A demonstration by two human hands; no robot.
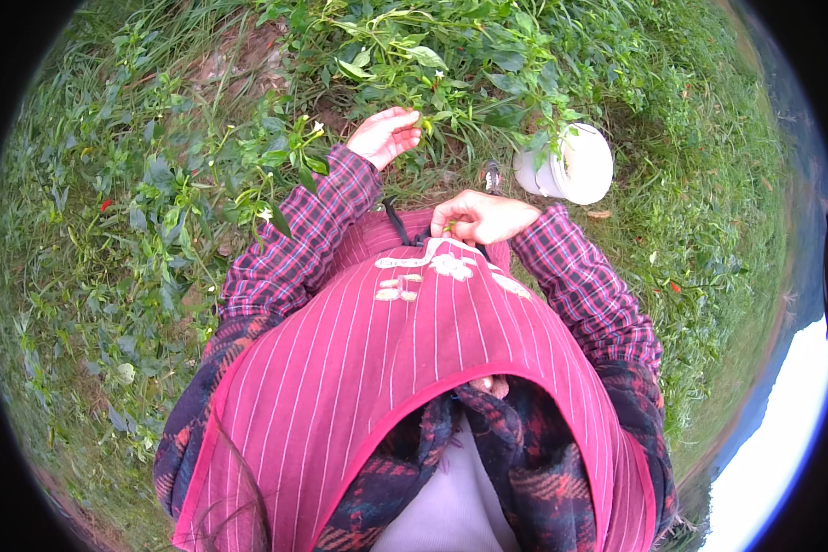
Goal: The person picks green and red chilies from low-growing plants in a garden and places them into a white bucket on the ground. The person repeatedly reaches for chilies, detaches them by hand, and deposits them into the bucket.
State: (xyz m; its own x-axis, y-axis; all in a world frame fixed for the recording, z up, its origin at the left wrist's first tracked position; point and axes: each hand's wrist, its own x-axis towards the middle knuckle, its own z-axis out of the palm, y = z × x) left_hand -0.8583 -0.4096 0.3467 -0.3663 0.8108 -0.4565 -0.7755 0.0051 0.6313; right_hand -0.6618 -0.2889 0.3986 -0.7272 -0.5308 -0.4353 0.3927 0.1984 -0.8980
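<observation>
My left hand reaches out over the pepper plants, its fingertips close together at a small yellowish-green chili pepper; whether they grip it or only touch it I cannot tell. Nearer my body, my right hand is curled in front of the pink striped apron, with a bit of something green between thumb and fingers. Leafy chili pepper plants with white flowers stand in front of me. A white plastic bucket lies to the right of both hands, its opening partly visible behind leaves.
More pepper plants spread on the left, a few red chilies among them, one a bright red chili pepper. Grass and plants continue on the right. Part of a shoe shows beside the bucket. Bare soil appears at the upper left.
</observation>
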